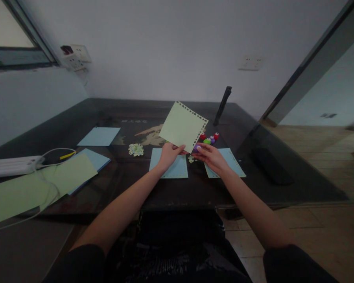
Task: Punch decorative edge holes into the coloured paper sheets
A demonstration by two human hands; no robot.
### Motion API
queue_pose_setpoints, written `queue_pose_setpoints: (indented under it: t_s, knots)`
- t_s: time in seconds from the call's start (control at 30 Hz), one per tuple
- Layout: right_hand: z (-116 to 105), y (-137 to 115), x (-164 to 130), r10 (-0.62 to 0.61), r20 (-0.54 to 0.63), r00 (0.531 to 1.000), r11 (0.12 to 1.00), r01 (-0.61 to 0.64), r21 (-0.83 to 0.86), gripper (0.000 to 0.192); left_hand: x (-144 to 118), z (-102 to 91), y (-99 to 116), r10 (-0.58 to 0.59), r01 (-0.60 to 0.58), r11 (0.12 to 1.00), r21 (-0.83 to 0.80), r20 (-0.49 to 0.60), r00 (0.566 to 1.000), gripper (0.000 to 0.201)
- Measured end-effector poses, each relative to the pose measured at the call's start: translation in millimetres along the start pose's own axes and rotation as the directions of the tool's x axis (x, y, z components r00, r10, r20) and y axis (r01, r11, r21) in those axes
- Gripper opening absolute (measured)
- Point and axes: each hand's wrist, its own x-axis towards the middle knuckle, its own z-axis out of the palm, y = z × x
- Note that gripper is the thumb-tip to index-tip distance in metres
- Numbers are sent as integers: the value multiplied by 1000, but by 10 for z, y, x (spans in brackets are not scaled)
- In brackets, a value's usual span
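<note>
Head view, what's the left hand (pixel 168 154) on?

Closed on the near edge of a pale green sheet (pixel 179 127), tilted up above the counter's (pixel 124 177) middle. Dark cutouts run along its far and right edges.

Right hand (pixel 212 158)?

Fingers bent round a small purple tool (pixel 197 147) at the sheet's nearest corner. Can't tell if it bites paper.

Around them?

Left blue sheet (pixel 175 169) and right blue sheet (pixel 230 159) toward the counter's near edge, partly under the hands. Colored tools (pixel 207 140) just beyond the right hand. Pile of pale bits (pixel 135 149) left of center. Black stick (pixel 222 106) near the far right corner.
</note>
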Motion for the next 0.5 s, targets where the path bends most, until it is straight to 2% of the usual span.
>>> queue_pose_setpoints:
  t_s: [0.33,0.5]
  knots:
    - [22,-18,-20,-8,18,1000,1000,8,20,30,-34,-10,96,-4,5,1000,26,-29,1000,22]
    - [27,-33,-27,-8,13,1000,1000,7,20,31,-14,-10,44,3,-2,1000,25,-17,1000,22]
